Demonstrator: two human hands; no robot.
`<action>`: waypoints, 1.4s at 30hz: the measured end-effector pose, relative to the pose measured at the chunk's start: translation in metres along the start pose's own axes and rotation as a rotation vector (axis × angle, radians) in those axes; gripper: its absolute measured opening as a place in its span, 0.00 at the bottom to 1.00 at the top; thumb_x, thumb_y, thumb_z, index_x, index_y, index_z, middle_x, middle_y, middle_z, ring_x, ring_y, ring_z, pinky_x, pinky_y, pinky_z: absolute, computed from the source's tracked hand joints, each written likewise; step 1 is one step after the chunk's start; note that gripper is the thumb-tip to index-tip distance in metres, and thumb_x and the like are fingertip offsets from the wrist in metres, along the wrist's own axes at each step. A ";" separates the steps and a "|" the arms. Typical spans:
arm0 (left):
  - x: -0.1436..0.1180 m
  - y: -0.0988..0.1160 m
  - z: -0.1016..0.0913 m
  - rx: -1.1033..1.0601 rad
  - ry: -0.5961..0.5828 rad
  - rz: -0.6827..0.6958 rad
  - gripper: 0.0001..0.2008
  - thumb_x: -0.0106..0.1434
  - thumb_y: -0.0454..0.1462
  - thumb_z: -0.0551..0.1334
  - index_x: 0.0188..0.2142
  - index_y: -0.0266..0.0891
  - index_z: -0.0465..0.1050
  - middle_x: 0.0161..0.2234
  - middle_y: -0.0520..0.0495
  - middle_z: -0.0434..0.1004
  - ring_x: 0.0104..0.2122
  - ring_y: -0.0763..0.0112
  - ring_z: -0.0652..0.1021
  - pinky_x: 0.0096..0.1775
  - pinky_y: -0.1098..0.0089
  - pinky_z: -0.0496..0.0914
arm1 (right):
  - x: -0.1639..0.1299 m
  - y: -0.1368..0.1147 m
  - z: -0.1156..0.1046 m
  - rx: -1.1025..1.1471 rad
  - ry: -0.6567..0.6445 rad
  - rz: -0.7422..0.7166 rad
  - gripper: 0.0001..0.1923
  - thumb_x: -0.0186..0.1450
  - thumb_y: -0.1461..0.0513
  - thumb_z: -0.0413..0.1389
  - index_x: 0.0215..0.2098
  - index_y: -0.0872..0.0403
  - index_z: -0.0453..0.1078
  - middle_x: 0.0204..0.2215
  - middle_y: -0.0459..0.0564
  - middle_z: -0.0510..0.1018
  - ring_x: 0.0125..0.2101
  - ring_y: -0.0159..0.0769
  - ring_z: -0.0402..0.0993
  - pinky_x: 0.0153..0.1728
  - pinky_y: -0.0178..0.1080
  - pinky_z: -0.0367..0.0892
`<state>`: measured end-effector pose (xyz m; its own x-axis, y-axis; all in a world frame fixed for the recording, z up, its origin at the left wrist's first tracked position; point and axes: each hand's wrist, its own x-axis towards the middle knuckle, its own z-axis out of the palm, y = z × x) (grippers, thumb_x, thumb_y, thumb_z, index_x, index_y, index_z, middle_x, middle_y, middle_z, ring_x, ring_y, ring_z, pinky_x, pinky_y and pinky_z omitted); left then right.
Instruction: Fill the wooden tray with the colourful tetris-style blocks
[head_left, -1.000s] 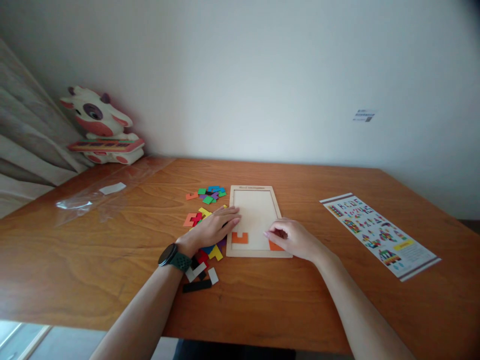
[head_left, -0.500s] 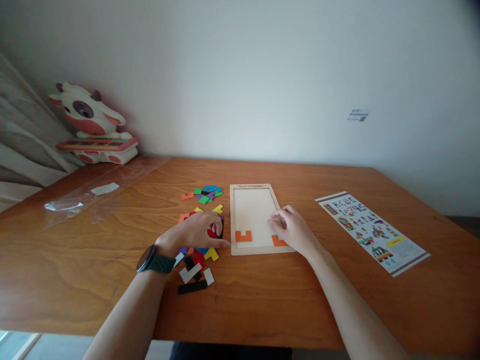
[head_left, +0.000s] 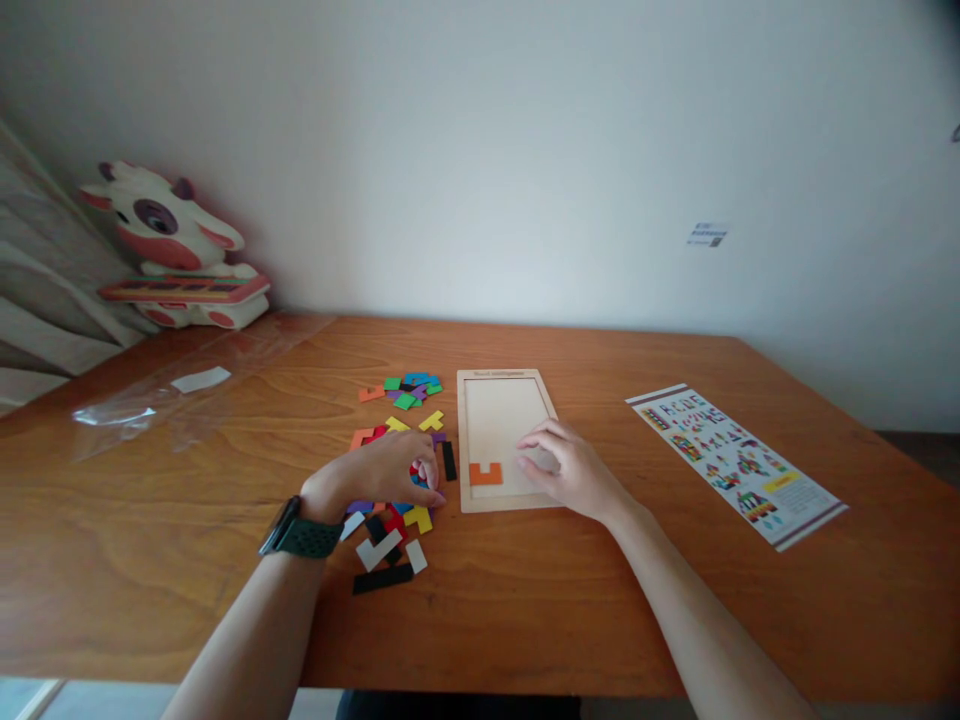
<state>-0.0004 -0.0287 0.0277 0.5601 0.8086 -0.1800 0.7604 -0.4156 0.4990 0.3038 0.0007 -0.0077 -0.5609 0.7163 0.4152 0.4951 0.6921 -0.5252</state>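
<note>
My left hand (head_left: 384, 468), with a dark watch (head_left: 283, 528) on its wrist, rests over a heap of flat coloured puzzle pieces. Its fingers curl down close to the thumb; whatever lies between the tips is too small to make out. A black bar piece (head_left: 449, 461) lies just past these fingers. My right hand (head_left: 566, 470) hovers over the lower right of a pale wooden puzzle tray (head_left: 463, 440), thumb and fingers apart, nothing visible between them. Inside the tray's lower left lies an orange U-shaped piece (head_left: 487, 479).
Yellow (head_left: 418, 518), white (head_left: 379, 550) and black pieces (head_left: 382, 578) spread toward the front edge. Farther back is a small cluster including a green piece (head_left: 405, 401). A printed pattern sheet (head_left: 735, 465) lies right, a clear plastic bag (head_left: 120, 415) left, behind it a cow-shaped toy keyboard (head_left: 184, 290).
My right hand has shifted left over the tray, and the second orange piece at its lower right is now hidden. My left thumb has drawn back toward the curled fingers, uncovering the black bar.
</note>
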 end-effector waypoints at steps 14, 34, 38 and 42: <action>0.001 0.007 0.000 -0.009 0.055 -0.030 0.15 0.61 0.51 0.66 0.31 0.43 0.81 0.33 0.49 0.81 0.34 0.67 0.78 0.37 0.72 0.68 | -0.001 -0.022 0.014 0.019 -0.220 -0.117 0.13 0.60 0.54 0.69 0.42 0.48 0.79 0.40 0.48 0.76 0.44 0.38 0.72 0.52 0.46 0.63; 0.010 -0.024 0.009 0.097 0.434 -0.216 0.19 0.60 0.53 0.65 0.41 0.41 0.78 0.40 0.45 0.79 0.39 0.60 0.79 0.42 0.66 0.71 | 0.001 -0.074 0.057 -0.171 -0.133 -0.248 0.13 0.68 0.54 0.59 0.47 0.52 0.75 0.42 0.53 0.76 0.45 0.44 0.70 0.50 0.50 0.60; 0.012 -0.025 0.008 0.075 0.419 -0.220 0.18 0.62 0.51 0.65 0.42 0.41 0.79 0.40 0.44 0.79 0.39 0.62 0.79 0.42 0.67 0.71 | 0.000 -0.075 0.060 -0.109 -0.121 -0.242 0.09 0.69 0.55 0.60 0.44 0.51 0.77 0.41 0.51 0.79 0.43 0.41 0.71 0.50 0.48 0.60; 0.013 -0.028 0.007 0.047 0.412 -0.222 0.15 0.60 0.49 0.66 0.40 0.43 0.80 0.39 0.46 0.80 0.40 0.62 0.79 0.43 0.67 0.70 | 0.000 -0.072 0.062 -0.025 -0.114 -0.273 0.08 0.68 0.56 0.61 0.42 0.50 0.76 0.43 0.49 0.82 0.44 0.40 0.72 0.50 0.47 0.59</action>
<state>-0.0120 -0.0091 0.0053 0.2120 0.9741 0.0781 0.8667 -0.2243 0.4455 0.2269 -0.0550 -0.0162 -0.7458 0.4899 0.4514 0.3311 0.8606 -0.3869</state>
